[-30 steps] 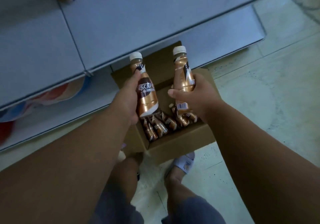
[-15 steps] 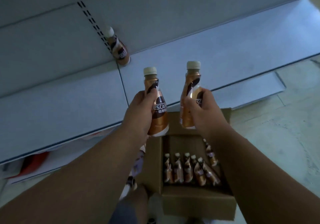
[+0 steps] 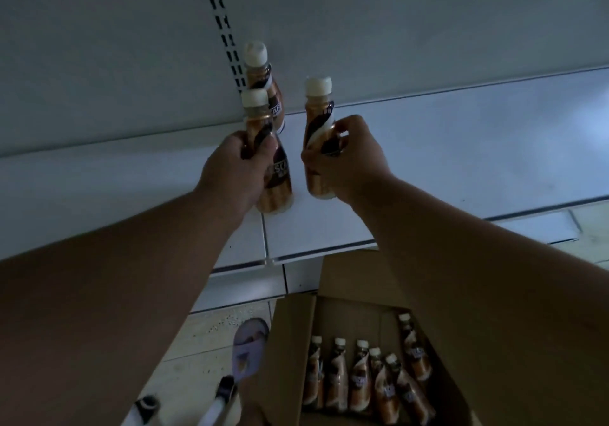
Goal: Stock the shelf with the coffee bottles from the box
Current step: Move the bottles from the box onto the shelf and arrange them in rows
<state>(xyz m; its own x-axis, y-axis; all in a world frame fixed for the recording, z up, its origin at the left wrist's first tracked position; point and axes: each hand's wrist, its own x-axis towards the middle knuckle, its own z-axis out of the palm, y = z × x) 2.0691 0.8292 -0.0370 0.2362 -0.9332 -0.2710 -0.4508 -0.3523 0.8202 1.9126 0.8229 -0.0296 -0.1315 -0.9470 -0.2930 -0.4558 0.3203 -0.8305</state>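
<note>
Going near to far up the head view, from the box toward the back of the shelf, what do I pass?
Open brown cardboard box of coffee bottles → white shelf front edge → copper-brown bottle in the left hand → white-capped coffee bottle standing at the back of the shelf → slotted white upright strip.

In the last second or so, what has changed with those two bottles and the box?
Both hands carried their bottles up from over the box to the shelf. The left hand grips the left bottle, now just in front of the bottle already standing at the back; the right hand holds the right bottle beside it. Neither was let go. The box on the floor and its remaining bottles stayed put.
</note>
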